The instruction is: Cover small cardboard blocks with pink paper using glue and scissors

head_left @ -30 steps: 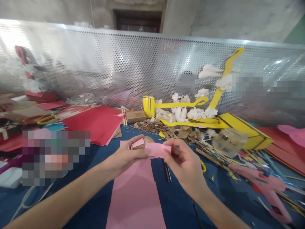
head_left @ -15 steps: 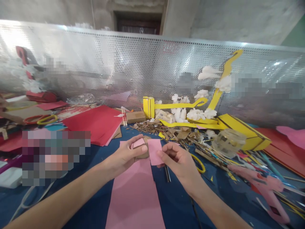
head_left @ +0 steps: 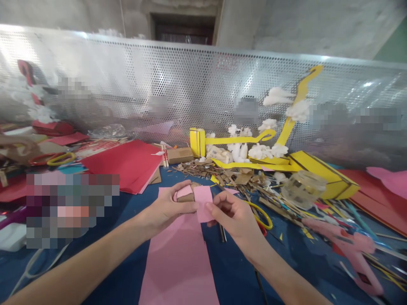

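— Concrete wall [head_left: 280, 25] at the back, perforated metal screen [head_left: 190, 76] in front of it. Dark blue tabletop [head_left: 117, 241], heavily littered. Where's the work?

— Centre, above a long pink sheet [head_left: 178, 267] that runs toward the wearer. Left hand [head_left: 167, 207] grips a small cardboard block [head_left: 185, 198], thumb along the near side, fingers behind. Pink facing on part of it, brown edge bare.

— Right hand?

— Right hand [head_left: 233, 212] pinches a small pink paper rectangle [head_left: 203, 204] between thumb and forefinger, near its right edge; other fingers curled. Paper upright, just right of the block, overlapping it in view. Left thumb tip reaches the paper's left edge. Can't tell whether paper and block are stuck.

— Surroundings?

— Yellow loop handle [head_left: 265, 220] just beyond the right wrist. Pink glue gun [head_left: 356, 250] farther right, on its side. Brown cardboard scraps [head_left: 219, 171] beyond the hands, yellow-covered box [head_left: 324, 173] to their right, lying at a slant. Red paper sheets [head_left: 125, 163] off to the left, fanned a little. Two patches of the left side pixelated; contents unreadable.
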`<control>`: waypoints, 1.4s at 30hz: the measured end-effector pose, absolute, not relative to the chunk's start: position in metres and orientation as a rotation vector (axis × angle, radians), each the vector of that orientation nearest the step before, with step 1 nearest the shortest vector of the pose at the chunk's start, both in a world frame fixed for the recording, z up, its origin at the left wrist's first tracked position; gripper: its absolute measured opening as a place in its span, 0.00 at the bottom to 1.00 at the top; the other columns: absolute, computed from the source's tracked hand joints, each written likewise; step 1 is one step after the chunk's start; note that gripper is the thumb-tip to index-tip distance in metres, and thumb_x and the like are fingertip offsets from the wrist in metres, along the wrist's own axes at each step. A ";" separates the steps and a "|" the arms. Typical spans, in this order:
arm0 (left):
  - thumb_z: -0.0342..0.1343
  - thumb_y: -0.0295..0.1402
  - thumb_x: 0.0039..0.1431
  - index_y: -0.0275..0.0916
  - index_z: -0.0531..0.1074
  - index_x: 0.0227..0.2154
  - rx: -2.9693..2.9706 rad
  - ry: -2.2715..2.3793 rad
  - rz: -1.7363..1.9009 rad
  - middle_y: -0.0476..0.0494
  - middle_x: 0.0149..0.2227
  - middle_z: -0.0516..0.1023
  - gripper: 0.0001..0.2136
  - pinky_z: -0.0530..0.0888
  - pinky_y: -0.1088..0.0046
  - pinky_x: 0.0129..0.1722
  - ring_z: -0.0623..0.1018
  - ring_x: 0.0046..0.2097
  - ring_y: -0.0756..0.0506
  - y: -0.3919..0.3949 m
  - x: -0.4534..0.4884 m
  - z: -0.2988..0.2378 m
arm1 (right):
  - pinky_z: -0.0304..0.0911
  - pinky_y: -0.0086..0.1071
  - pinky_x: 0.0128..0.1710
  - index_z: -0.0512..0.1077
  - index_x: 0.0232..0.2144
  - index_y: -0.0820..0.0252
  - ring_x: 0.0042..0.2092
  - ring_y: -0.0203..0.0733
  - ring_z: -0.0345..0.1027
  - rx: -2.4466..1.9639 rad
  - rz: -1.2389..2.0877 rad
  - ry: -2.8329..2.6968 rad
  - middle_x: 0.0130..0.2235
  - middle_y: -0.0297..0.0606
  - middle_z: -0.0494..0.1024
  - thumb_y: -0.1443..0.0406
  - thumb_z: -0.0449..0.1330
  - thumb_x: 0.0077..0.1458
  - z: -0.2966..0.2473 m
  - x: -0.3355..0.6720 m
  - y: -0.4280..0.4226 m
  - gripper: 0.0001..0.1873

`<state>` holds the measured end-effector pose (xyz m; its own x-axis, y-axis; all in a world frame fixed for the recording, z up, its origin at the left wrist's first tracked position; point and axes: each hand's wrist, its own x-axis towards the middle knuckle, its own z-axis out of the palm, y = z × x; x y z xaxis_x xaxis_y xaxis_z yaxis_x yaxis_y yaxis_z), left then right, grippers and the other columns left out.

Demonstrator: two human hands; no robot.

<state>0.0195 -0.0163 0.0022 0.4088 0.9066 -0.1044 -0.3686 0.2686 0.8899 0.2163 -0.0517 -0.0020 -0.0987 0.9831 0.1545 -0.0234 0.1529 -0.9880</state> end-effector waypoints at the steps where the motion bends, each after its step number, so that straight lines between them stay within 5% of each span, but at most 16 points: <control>1: 0.76 0.23 0.43 0.41 0.74 0.56 0.909 0.723 0.965 0.37 0.51 0.82 0.34 0.73 0.59 0.57 0.82 0.51 0.39 -0.016 0.020 0.003 | 0.76 0.32 0.29 0.72 0.28 0.56 0.26 0.35 0.69 -1.029 1.174 -1.340 0.25 0.28 0.73 0.50 0.73 0.50 -0.003 0.216 -0.052 0.20; 42: 0.77 0.28 0.42 0.40 0.71 0.57 0.937 0.751 0.927 0.35 0.55 0.81 0.37 0.75 0.61 0.55 0.82 0.52 0.40 -0.015 0.018 0.001 | 0.73 0.29 0.28 0.70 0.30 0.57 0.26 0.35 0.72 -1.028 1.208 -1.387 0.24 0.28 0.75 0.50 0.74 0.48 0.001 0.217 -0.053 0.23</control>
<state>0.0178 -0.0155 0.0014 0.4146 0.8995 -0.1375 -0.3209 0.2860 0.9029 0.2172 -0.0528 0.0010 -0.1514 0.9780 0.1434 -0.0080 0.1438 -0.9896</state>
